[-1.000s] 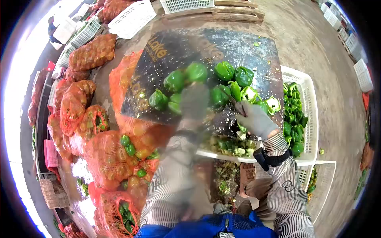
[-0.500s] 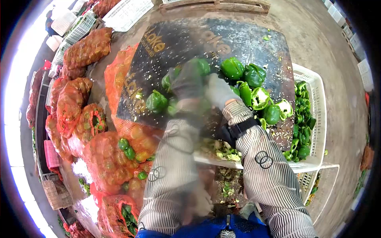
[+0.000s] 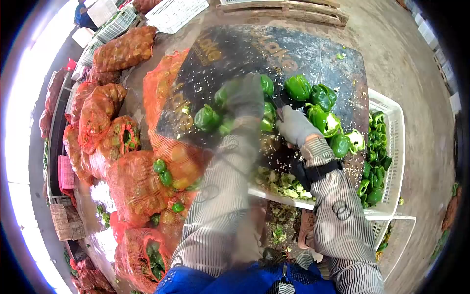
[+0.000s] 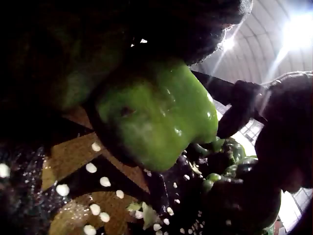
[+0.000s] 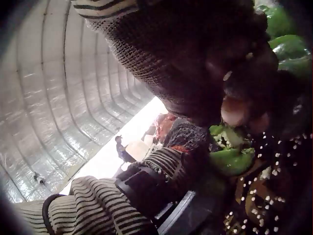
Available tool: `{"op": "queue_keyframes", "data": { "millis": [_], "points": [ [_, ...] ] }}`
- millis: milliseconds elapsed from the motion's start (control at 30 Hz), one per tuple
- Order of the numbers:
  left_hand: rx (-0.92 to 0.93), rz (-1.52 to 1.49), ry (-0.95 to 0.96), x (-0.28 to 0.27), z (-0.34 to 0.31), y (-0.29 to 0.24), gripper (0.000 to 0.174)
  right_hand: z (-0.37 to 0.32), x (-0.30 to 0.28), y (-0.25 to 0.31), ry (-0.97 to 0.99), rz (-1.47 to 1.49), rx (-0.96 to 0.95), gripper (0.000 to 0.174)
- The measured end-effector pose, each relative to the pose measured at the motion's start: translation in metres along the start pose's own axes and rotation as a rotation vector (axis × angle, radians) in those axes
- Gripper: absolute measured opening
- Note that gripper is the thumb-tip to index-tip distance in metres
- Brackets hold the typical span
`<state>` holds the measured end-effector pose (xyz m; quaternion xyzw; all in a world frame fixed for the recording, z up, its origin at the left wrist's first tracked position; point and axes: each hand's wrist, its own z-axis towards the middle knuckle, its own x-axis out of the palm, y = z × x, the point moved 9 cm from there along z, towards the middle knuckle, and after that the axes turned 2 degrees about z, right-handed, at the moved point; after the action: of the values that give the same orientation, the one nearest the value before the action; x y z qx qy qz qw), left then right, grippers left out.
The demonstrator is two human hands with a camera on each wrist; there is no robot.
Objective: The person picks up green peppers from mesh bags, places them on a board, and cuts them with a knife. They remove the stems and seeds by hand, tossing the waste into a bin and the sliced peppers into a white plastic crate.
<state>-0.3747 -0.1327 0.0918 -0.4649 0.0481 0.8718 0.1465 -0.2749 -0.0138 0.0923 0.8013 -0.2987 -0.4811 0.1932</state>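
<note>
right hand (image 3: 297,125) shifted rightward, gripping knife (image 4: 212,85)

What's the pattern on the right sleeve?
The right sleeve has dark stripes on pale fabric, clearest in the head view.

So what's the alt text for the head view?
A right hand with a knife and a blurred left hand, both gloved, work among green bell peppers on a seed-strewn board, red mesh sacks left, pepper-filled crate right.

hands (image 3: 298,124): 2 | knife (image 4: 212,85): 1 | board (image 3: 333,54): 1 | pink crate (image 3: 66,172): 1 | peppers (image 3: 297,88): many
</note>
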Motion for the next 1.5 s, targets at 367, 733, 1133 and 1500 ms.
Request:
{"op": "queue_keyframes", "data": {
  "millis": [367,733,1133,1500],
  "points": [
    [-0.360,-0.703,0.672,-0.028,-0.003,0.099,0.043,-0.036,0.002,0.064,-0.262,0.399,-0.308,0.044],
    [-0.370,-0.269,0.495,-0.034,-0.012,0.115,0.041,0.030,0.061,0.077,-0.224,0.370,-0.315,0.041],
    [-0.428,-0.142,0.477,-0.032,-0.027,0.107,0.048,0.108,0.087,0.101,-0.016,-0.207,-0.429,0.031],
    [-0.464,-0.100,0.507,-0.044,-0.016,0.100,0.048,-0.015,0.038,0.098,0.149,-0.203,-0.369,0.044]
  ]
}}
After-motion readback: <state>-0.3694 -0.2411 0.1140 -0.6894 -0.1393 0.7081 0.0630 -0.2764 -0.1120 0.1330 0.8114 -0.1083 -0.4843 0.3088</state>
